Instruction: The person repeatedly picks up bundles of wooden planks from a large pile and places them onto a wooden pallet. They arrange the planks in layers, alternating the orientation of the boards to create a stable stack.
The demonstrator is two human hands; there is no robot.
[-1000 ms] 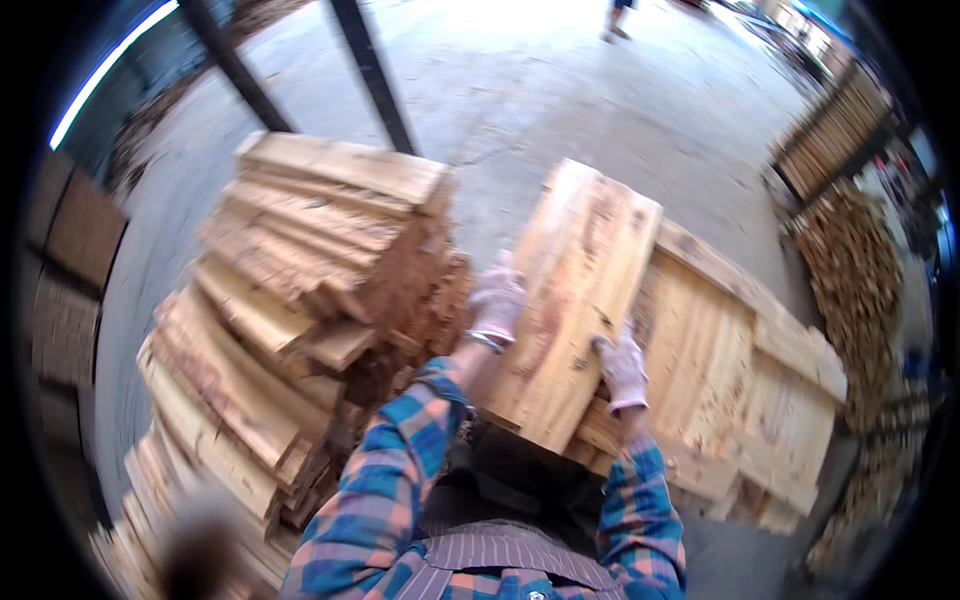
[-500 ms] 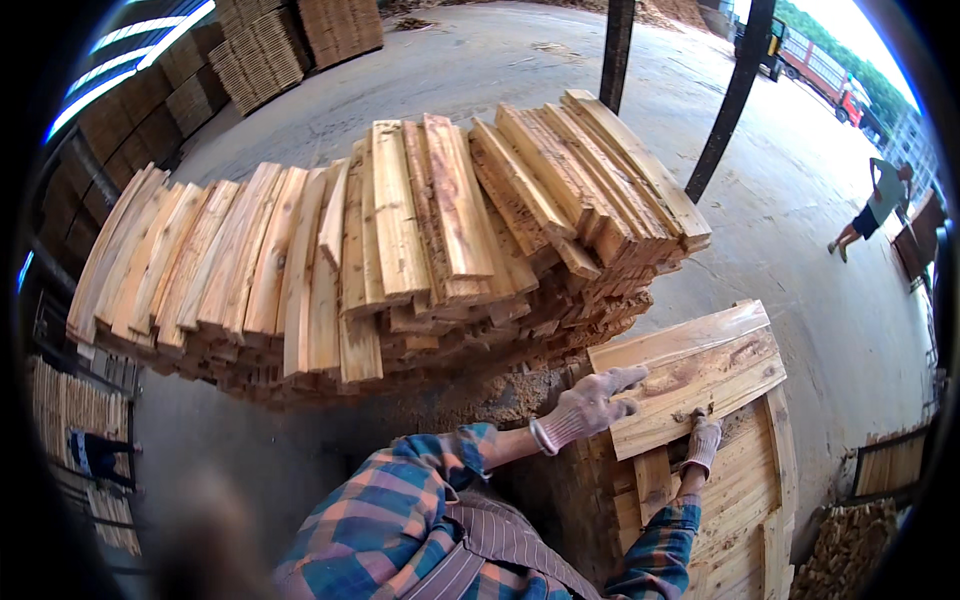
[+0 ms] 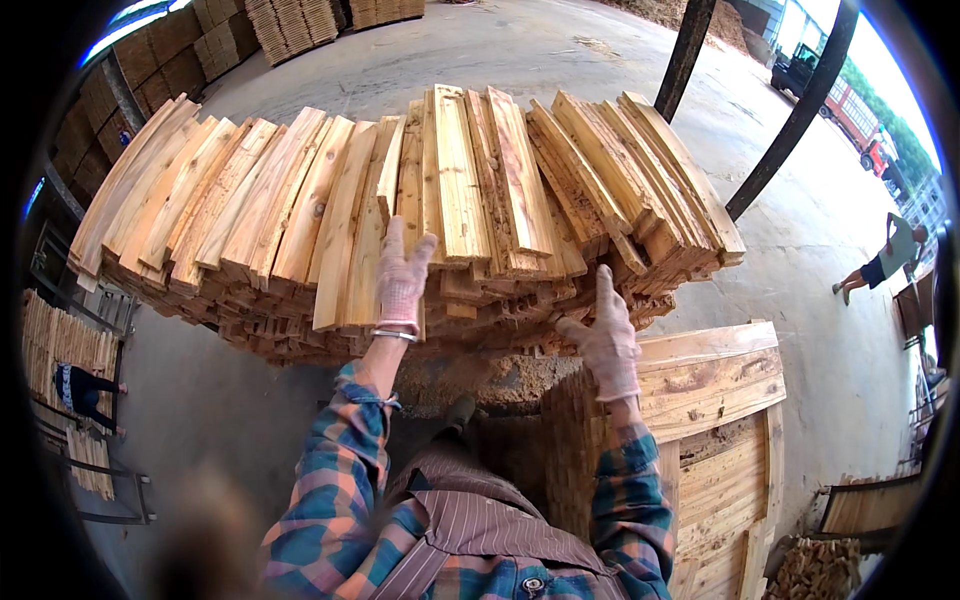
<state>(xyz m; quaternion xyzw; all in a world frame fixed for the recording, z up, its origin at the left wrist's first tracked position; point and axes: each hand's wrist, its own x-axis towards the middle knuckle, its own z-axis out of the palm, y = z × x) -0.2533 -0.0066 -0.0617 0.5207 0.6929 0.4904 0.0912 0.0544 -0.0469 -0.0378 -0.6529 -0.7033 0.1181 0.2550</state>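
A long heap of rough wooden boards [image 3: 300, 240] lies before me, its top layer pointing away. My left hand [image 3: 402, 280], in a pale work glove, reaches over the heap's near edge with fingers apart; it looks close to the board ends, though I cannot tell whether it touches. My right hand [image 3: 608, 345], gloved too, is spread between the heap and a second stack at my right, holding nothing. On top of that lower stack [image 3: 725, 480] two wide boards [image 3: 710, 385] lie side by side across other boards.
Sawdust [image 3: 480, 385] covers the ground between the stacks. Dark posts [image 3: 790, 120] rise behind the heap. One person [image 3: 885, 255] walks at the far right; another [image 3: 88, 395] is at the left by stacked slats [image 3: 65, 340]. A red truck [image 3: 855, 120] stands far off.
Both hands have left the boards on the right stack and swung left toward the big heap. My view has turned with them. The two wide boards now lie untouched.
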